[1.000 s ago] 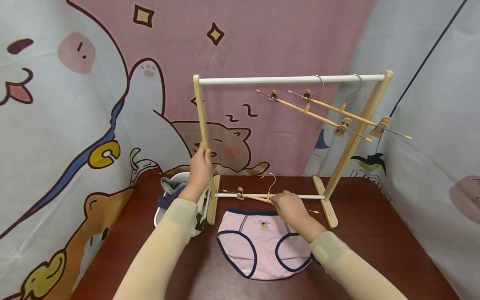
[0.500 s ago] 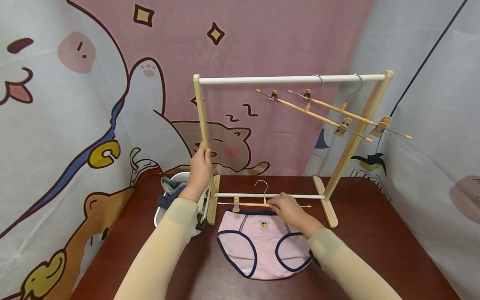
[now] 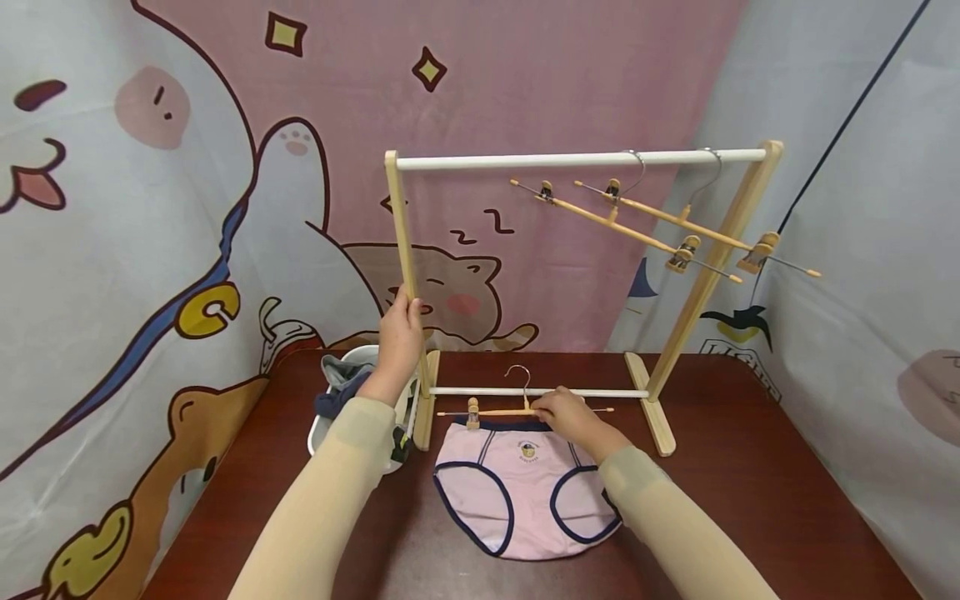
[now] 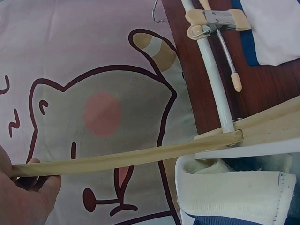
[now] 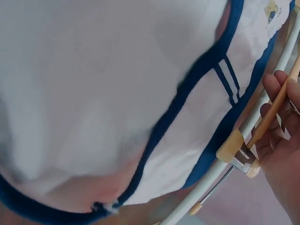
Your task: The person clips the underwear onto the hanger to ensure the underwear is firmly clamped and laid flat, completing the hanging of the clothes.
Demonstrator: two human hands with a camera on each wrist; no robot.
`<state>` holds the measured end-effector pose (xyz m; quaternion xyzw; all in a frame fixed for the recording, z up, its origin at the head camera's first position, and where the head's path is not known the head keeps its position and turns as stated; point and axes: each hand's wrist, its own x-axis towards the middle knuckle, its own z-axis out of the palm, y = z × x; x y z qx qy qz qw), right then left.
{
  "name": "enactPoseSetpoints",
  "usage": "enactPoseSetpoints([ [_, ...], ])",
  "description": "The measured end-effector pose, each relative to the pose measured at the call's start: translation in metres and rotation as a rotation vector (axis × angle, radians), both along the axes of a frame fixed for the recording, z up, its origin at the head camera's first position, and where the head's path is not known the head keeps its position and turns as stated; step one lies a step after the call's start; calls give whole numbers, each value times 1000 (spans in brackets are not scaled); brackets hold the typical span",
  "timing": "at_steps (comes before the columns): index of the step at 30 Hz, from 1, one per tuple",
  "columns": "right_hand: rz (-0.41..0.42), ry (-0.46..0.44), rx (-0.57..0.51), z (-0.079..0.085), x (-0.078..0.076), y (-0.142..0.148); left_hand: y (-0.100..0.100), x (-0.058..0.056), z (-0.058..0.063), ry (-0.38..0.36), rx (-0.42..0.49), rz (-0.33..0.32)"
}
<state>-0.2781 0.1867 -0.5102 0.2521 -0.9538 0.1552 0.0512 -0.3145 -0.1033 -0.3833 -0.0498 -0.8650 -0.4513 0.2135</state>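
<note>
My left hand (image 3: 400,340) grips the left wooden upright (image 3: 402,229) of a small clothes rack. In my right hand (image 3: 572,417) is the bar of a clip hanger (image 3: 495,412), its hook (image 3: 517,368) pointing up. Pink underpants (image 3: 528,500) with navy trim lie flat on the table, waistband towards the rack. The hanger's left clip (image 3: 473,413) is just at the waistband's left end. In the right wrist view the fingers (image 5: 283,105) wrap the bar beside the other clip (image 5: 236,152), near the navy waistband. Whether either clip holds cloth I cannot tell.
Two more clip hangers (image 3: 615,218) hang from the rack's white top rail (image 3: 517,161), towards its right end. Left of the rack stands a white basket (image 3: 318,435) with grey and navy clothes. A white lower rail (image 3: 607,392) runs just behind the held hanger. A printed curtain backs the table.
My right hand has brought the hanger down and slightly left, from slanting over the lower rail to nearly level along the waistband. The left hand stays on the upright.
</note>
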Motion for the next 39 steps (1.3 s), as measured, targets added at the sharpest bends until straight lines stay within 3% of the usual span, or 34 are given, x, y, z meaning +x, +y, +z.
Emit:
enactPoseSetpoints([
  [9, 7, -32, -17, -7, -1, 1, -1, 0, 0, -5, 10, -9],
  [15, 38, 34, 4, -11, -3, 1, -1, 0, 0, 2, 12, -9],
  [21, 7, 54, 38, -12, -4, -1, -1, 0, 0, 5, 13, -10],
  [39, -93, 218, 286, -21, -5, -16, -1, 0, 1, 2, 13, -6],
])
